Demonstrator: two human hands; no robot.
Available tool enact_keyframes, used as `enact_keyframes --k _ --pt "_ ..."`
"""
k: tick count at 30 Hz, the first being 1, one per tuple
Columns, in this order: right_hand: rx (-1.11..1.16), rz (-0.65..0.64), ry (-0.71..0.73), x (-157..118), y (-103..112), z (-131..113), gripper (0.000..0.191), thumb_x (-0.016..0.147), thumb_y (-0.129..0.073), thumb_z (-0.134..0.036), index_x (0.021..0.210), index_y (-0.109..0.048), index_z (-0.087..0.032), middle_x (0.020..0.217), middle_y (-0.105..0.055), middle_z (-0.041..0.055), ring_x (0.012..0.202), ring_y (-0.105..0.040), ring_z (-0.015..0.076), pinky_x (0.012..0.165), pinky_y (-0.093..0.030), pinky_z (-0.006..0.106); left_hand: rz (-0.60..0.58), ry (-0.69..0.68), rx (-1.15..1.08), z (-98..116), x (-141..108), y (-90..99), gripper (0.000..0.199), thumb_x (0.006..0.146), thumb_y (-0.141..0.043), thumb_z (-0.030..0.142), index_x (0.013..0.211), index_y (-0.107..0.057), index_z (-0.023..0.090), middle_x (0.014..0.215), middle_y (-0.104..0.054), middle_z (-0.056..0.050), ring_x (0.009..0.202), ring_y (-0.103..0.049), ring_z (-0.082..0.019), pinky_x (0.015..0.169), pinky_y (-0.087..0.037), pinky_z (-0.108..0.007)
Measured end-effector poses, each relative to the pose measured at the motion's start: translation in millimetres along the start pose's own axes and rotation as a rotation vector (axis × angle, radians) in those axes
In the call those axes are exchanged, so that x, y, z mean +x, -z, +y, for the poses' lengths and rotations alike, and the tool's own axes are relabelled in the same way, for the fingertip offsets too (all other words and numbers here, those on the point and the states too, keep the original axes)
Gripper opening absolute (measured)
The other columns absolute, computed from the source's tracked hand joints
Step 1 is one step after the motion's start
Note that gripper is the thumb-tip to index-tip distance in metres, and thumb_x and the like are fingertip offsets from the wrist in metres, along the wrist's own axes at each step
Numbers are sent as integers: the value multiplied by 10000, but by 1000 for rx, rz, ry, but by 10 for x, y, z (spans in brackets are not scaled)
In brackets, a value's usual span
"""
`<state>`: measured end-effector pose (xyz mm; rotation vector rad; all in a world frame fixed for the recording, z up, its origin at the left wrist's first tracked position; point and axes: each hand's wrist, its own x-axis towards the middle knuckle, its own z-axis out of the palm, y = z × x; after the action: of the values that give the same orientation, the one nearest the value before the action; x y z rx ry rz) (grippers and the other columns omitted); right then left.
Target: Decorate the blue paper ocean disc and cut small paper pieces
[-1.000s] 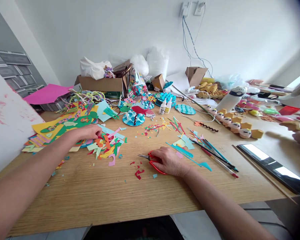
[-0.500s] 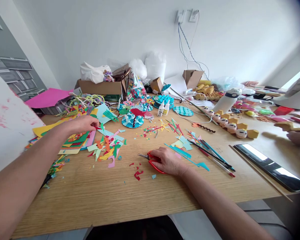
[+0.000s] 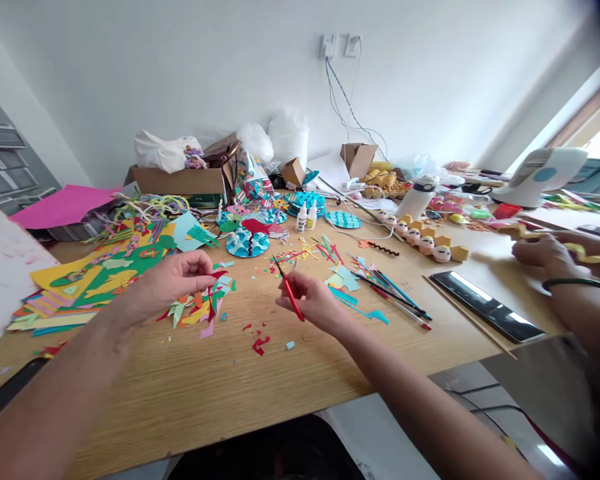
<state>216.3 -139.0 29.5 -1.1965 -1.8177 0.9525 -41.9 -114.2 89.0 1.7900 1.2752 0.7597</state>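
My left hand (image 3: 193, 275) pinches a piece of red paper (image 3: 212, 297) that hangs over a pile of colored paper scraps (image 3: 195, 310). To its right my right hand (image 3: 307, 300) is closed on red-handled scissors (image 3: 293, 293), raised above the table with the blades pointing away and partly apart. Small red scraps (image 3: 261, 344) lie on the wood between and below the hands. Behind them stands a blue scalloped disc (image 3: 247, 245) with a red paper fish (image 3: 258, 227) on top.
Colored sheets (image 3: 100, 273) cover the left. Glue bottles (image 3: 301, 219) stand at the back. Brushes (image 3: 405, 297), a phone (image 3: 485, 305) and an egg-carton strip with faces (image 3: 425, 243) lie to the right. Another person's hand (image 3: 540, 257) holds a yellow carton strip.
My left hand has lifted the red paper from the sheets. My right hand has raised the scissors off the table and turned them upward. The view has swung right.
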Motion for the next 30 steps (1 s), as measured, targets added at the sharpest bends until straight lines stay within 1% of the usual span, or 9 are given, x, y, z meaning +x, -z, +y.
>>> enact_keyframes --k 3,5,8,11,14,16,18,22,30 --pt "287 4 -45 -8 -113 -239 307 660 -707 -360 807 -509 -178 750 -561 -31 612 -491 85 553 -390 213 14 -1 -154 49 -95 -314 240 634 -695 376 665 -521 214 625 -547 28 584 -528 -128 512 -396 -230" --pt "281 52 -46 -19 -190 -368 334 633 -732 -375 792 -518 -174 683 -517 -49 562 -437 72 513 -357 202 41 -15 -229 71 -122 -454 236 635 -704 359 652 -520 213 594 -525 42 554 -505 -114 497 -383 -221" --pt "265 69 -52 -93 -279 -484 319 657 -719 -402 766 -528 -171 635 -484 -58 557 -406 70 508 -330 197 158 -26 -350 84 -151 -550 223 604 -716 328 625 -529 210 589 -519 44 534 -482 -105 486 -382 -219" --pt "327 -3 -116 -270 -343 -542 342 693 -680 -471 720 -530 -165 626 -510 -41 555 -433 76 509 -334 204 252 -21 -442 65 -208 -571 177 593 -706 304 633 -559 212 580 -509 46 511 -446 -96 458 -362 -214" --pt "616 -164 -190 -489 -442 -544 437 758 -551 -593 736 -538 -157 616 -544 -15 513 -454 78 497 -354 214 309 1 -538 15 -279 -604 151 628 -679 304 670 -557 227 544 -469 62 469 -403 -88 407 -299 -208" --pt "764 -223 -228 -607 -547 -511 487 752 -526 -636 737 -547 -150 592 -535 -16 472 -441 68 480 -348 211 343 6 -598 -20 -312 -651 138 658 -661 304 693 -546 235 552 -473 64 471 -408 -88 401 -282 -207" --pt "821 -253 -277 -681 -661 -463 491 735 -549 -639 724 -544 -149 581 -534 -16 467 -445 65 474 -342 206 378 -6 -624 -42 -329 -712 123 675 -651 295 703 -547 235 573 -484 63 497 -422 -87 424 -298 -205" --pt "896 -203 -316 -724 -791 -401 492 718 -574 -637 724 -544 -146 582 -528 -17 480 -451 68 490 -350 208 411 -30 -612 -18 -335 -838 112 673 -650 278 678 -553 221 606 -481 60 558 -434 -83 519 -357 -203" --pt "1024 -35 -344 -771 -707 -341 465 738 -582 -600 717 -556 -136 555 -527 -17 452 -455 66 483 -359 208 369 40 -592 120 -296 -1140 165 601 -658 293 668 -531 211 662 -492 56 582 -441 -96 573 -384 -228"
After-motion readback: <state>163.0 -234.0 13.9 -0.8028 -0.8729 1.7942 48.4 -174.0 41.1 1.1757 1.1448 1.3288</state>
